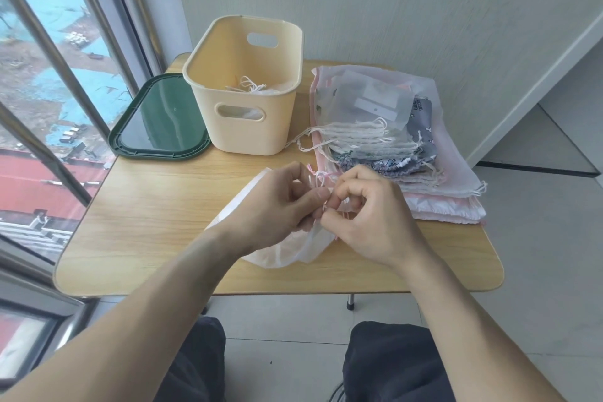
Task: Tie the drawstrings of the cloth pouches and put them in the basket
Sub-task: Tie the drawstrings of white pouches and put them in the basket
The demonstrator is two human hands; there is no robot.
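The pouch [287, 248] lies at bench [146, 206] centre, mostly hidden under both hands; only its white, thin fabric shows at 6 o'clock and 9 o'clock of the hands. Its pink drawstring [321, 178] emerges between the fingers; whether a knot exists cannot be told. The left hand [280, 206] pinches the drawstring with curled fingers. The right hand [368, 215], fingers curled, pinches the same drawstring just beside it. The basket [248, 121], cream plastic, stands at 12 o'clock of the hands; a white pouch with knotted cords lies inside, partly concealed by the wall. A green lid [163, 117] lies at 9 o'clock of the basket, touching it. The stack [391, 140] of untied pouches sits at 3 o'clock of the basket.
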